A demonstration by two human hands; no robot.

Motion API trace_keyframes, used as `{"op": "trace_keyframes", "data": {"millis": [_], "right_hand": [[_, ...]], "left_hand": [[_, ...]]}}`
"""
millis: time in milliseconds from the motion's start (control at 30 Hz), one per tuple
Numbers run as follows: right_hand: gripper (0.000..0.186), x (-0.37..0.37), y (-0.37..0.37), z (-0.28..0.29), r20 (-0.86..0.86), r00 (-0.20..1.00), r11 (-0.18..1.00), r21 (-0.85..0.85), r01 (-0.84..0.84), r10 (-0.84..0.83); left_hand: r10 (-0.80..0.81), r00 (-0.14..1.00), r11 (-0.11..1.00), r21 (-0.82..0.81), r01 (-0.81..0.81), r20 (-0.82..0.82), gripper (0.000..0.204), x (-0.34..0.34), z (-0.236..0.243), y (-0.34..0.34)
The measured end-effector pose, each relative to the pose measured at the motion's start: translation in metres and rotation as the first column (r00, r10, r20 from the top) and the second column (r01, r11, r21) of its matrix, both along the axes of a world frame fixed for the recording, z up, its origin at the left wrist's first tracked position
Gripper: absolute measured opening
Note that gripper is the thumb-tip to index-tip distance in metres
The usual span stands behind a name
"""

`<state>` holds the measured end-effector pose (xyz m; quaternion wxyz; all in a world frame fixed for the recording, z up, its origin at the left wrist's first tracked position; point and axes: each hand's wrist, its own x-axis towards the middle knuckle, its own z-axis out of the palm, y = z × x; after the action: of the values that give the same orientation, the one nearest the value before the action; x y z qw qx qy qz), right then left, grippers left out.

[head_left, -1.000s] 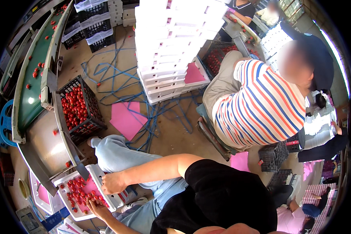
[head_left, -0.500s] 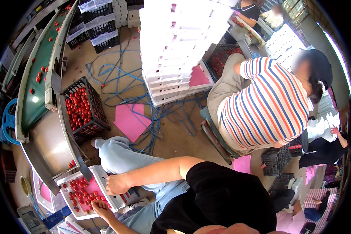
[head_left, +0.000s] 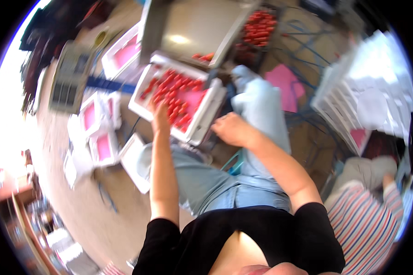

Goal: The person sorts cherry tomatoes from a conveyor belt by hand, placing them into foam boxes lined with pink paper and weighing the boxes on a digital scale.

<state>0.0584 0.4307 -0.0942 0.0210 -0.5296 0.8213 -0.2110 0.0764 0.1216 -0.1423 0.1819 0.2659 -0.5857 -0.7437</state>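
A white plastic tray (head_left: 206, 113) lined in pink stands in front of my knees, holding many loose red cherry tomatoes (head_left: 172, 90). My left hand (head_left: 159, 118) is over the tray's near left wall, its fingers blurred among the nearest tomatoes; whether it grips one is unclear. Just off the tray's right end, my right hand (head_left: 231, 129) has its fingers curled inward. What lies inside those fingers is hidden.
Above the tray is a metal chute (head_left: 188, 34) with a few tomatoes at its lip. A dark crate (head_left: 259, 30) full of tomatoes stands right of it. White trays are stacked (head_left: 348, 101) far right, near a seated person in stripes (head_left: 367, 224). A scale (head_left: 69, 75) stands left.
The whole view has swung round, so the tray now appears at upper centre, with motion blur. My right hand looks set off from the tray's end; my left hand stays at its near side.
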Motion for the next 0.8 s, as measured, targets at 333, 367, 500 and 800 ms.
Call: {"op": "trace_keyframes", "data": {"millis": [333,367,500,800], "right_hand": [[0.012,0.015,-0.006,0.011,0.110,0.993,0.982,0.180,-0.057,0.037],[0.016,0.013,0.003,0.007,0.095,0.995,0.978,0.206,-0.028,0.009],[0.012,0.010,-0.002,-0.009,0.137,0.991,0.987,0.158,-0.030,0.009],[0.022,0.019,0.013,-0.018,0.357,0.928,0.878,0.471,-0.080,-0.107]], "left_hand": [[-0.203,0.826,0.306,-0.767,0.564,0.526,0.058,0.018,0.001,0.088],[-0.253,0.813,0.288,-0.761,0.581,0.525,0.058,0.014,0.007,0.106],[-0.242,0.835,0.095,-0.844,0.528,0.495,0.070,0.014,-0.001,0.115],[-0.222,0.795,-0.021,-0.818,0.575,0.565,0.066,0.020,-0.016,0.115]]}}
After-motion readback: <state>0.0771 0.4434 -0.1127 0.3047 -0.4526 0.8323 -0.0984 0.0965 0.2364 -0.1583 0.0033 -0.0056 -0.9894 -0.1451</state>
